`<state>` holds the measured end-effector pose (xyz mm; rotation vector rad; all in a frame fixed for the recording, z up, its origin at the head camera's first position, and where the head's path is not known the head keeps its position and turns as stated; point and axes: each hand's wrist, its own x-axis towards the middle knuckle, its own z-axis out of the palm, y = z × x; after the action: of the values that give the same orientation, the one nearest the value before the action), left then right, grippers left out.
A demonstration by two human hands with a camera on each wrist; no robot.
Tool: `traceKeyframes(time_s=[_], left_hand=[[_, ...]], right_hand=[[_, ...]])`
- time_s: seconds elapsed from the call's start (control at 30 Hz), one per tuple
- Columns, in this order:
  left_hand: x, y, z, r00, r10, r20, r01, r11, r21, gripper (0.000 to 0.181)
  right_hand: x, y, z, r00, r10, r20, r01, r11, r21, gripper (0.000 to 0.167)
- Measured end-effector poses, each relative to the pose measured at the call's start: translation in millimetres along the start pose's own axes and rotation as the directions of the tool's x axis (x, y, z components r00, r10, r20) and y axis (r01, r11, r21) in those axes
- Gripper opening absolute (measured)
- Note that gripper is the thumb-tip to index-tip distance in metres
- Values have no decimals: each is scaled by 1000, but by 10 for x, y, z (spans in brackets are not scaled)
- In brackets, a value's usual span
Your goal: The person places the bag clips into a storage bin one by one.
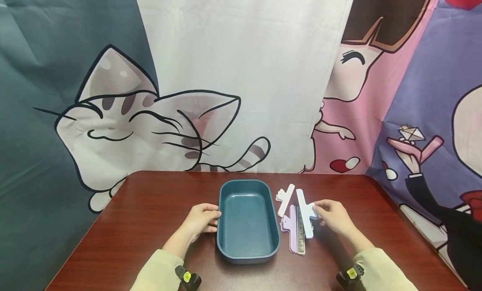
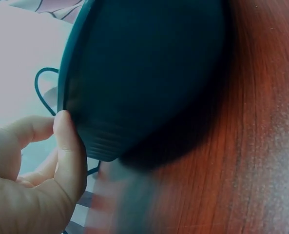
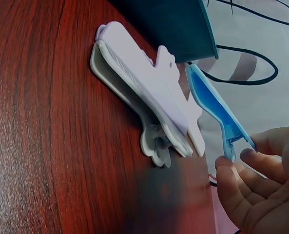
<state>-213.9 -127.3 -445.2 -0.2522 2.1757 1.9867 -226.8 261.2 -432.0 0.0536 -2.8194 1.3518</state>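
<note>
A teal rectangular bin (image 1: 247, 224) stands on the table, with nothing inside it. My left hand (image 1: 201, 220) pinches its left rim; in the left wrist view the thumb and a finger of that hand (image 2: 47, 170) meet at the rim of the bin (image 2: 149, 68). My right hand (image 1: 334, 216) pinches the handle end of a pale blue clip (image 1: 305, 213), seen also as a blue clip (image 3: 215, 105) in the right wrist view. Beneath and beside it lie a purple clip (image 1: 293, 230), a grey-white clip (image 1: 300, 236) and a white clip (image 1: 286, 200).
The dark red wooden table (image 1: 162, 194) reaches back to a cartoon-printed curtain (image 1: 244, 73). Both wrists wear straps with small dark devices. The clips lie close along the bin's right side.
</note>
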Motion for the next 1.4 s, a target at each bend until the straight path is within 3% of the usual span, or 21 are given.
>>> traceKeyframes(time_s=[0.47,1.4], left_hand=[[9,-47,-15,1000,9,22,-9,999,-31,38],[10,-98,34,999,9,-32,-11,998,-65,34]], right_hand=[[2,-93,86,999,-20,39,15,991,134,29],[-51,-245,198,993,-18,120,-18,956,292,35]])
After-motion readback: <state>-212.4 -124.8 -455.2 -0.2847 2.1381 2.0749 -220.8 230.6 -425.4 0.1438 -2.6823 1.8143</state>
